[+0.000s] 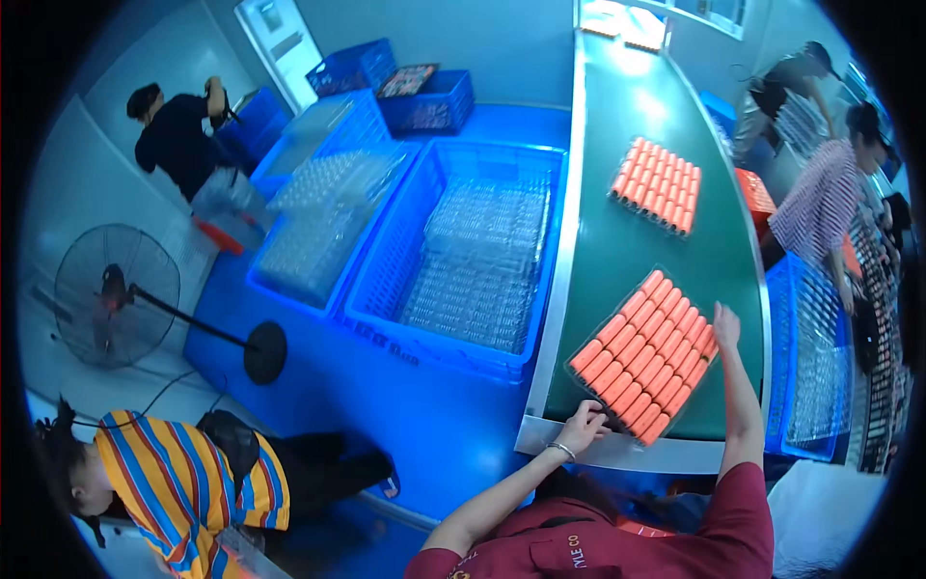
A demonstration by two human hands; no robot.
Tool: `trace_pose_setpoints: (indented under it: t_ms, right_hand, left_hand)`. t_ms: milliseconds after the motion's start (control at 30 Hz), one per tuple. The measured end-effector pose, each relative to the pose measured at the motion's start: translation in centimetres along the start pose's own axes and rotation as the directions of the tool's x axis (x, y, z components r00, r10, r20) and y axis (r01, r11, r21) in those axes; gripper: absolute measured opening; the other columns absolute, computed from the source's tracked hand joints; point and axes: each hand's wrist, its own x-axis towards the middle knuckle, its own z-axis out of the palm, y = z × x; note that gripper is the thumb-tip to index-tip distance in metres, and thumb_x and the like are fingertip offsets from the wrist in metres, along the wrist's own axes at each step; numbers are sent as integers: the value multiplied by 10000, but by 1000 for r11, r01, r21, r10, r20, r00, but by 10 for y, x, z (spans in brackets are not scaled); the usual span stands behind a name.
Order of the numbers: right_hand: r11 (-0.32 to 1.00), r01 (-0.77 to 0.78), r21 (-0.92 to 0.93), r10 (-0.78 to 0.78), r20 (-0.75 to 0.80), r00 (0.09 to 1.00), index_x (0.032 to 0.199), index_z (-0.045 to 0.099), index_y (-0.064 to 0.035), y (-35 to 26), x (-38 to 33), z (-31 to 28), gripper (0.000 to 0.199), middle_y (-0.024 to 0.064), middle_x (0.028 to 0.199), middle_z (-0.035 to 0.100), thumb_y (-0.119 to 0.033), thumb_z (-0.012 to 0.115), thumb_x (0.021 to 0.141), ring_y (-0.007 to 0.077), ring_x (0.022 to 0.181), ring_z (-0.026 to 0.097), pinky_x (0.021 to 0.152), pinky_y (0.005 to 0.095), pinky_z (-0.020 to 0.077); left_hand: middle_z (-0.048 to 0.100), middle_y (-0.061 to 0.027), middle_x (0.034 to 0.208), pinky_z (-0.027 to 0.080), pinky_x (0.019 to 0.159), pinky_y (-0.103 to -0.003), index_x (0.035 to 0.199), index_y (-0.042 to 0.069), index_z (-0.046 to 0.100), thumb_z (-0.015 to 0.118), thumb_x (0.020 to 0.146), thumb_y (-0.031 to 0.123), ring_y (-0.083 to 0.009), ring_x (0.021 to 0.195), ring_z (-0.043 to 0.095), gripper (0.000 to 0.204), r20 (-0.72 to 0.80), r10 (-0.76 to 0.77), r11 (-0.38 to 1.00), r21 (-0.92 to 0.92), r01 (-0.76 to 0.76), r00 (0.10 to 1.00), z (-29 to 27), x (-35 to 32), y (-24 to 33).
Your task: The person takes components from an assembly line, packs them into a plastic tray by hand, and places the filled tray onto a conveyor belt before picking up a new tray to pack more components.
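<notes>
Left hand (pixel 582 425) gripped the near corner of a clear tray of orange cylinders (pixel 644 355) on the green table (pixel 617 241), right hand (pixel 725 325) lay fingers-loose at its far-right edge, a second tray (pixel 658 184) beyond it.

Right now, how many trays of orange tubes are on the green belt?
2. The near tray lies at the belt's near end, with the left hand and right hand on its edges; the far tray lies farther up. More may be hidden.
</notes>
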Motion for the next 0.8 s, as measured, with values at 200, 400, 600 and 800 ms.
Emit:
trace_pose_setpoints:
  t_ms: [200, 400, 600, 800]
  right_hand:
    - [488, 784, 384, -801, -158, 577, 1079, 697, -64, -343, -1, 50, 294, 154, 1079, 677, -3, 616, 803, 347, 1033, 628, 913, 427, 501]
    - [371, 808, 458, -774, 633, -3, 992, 711, -114, -525, -144, 170, 223, 142, 1019, 724, -252, 642, 831, 345, 953, 704, 744, 487, 576]
    - [264, 882, 390, -753, 655, -64, 849, 766, -115, -527, -213, 272, 168, 138, 912, 745, -228, 671, 770, 318, 878, 733, 695, 458, 586]
    - [237, 896, 375, -838, 545, -7, 749, 713, -136, -526, -226, 258, 93, 117, 779, 725, -215, 670, 769, 323, 732, 718, 626, 445, 565]
  left_hand:
    - [634, -154, 1190, 566, 897, -354, 1309, 25, 479, 497, 1055, 143, -264, 1079, 681, 281, -115, 180, 954, -221, -202, 977, -84, -101, -22]
    - [657, -165, 1124, 584, 841, -352, 1251, 27, 512, 527, 1044, 166, -290, 1012, 700, 250, -788, -69, 965, -208, -159, 612, -109, -226, -121]
    - [685, -143, 1014, 597, 750, -348, 1179, 38, 578, 560, 1027, 142, -276, 942, 715, 185, -928, -319, 882, -365, -299, 192, -42, -307, -227]
    - [666, -20, 963, 546, 710, -332, 1134, 80, 657, 663, 975, 174, -162, 886, 652, 184, -959, -266, 857, -281, -431, 97, 9, -298, -231]
